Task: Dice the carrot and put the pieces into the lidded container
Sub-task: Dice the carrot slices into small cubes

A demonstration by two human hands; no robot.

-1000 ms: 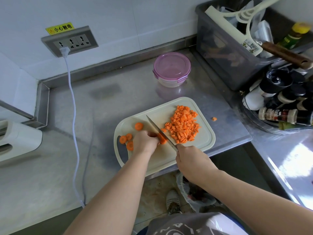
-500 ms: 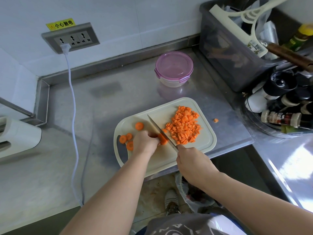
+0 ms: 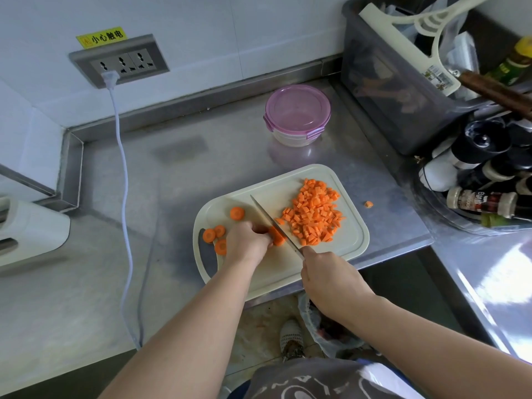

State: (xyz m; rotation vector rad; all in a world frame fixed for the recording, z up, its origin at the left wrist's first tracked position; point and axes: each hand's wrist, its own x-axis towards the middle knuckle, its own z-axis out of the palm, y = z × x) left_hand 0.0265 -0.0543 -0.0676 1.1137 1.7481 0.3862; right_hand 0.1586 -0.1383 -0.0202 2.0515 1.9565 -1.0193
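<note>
Left hand (image 3: pixel 247 243) pins carrot piece (image 3: pixel 277 237); right hand (image 3: pixel 331 280) grips knife (image 3: pixel 273 223) — blade touching it.

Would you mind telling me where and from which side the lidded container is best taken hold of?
Probably from above and the front: the lidded container stands upright and alone on the counter, so fingers can span its round wall under the purple lid, avoiding the clips.

Bare counter (image 3: pixel 230 156) btwn board (image 3: pixel 276 269) & container (image 3: pixel 298 110); bin (image 3: pixel 388 105) crowds right.
</note>
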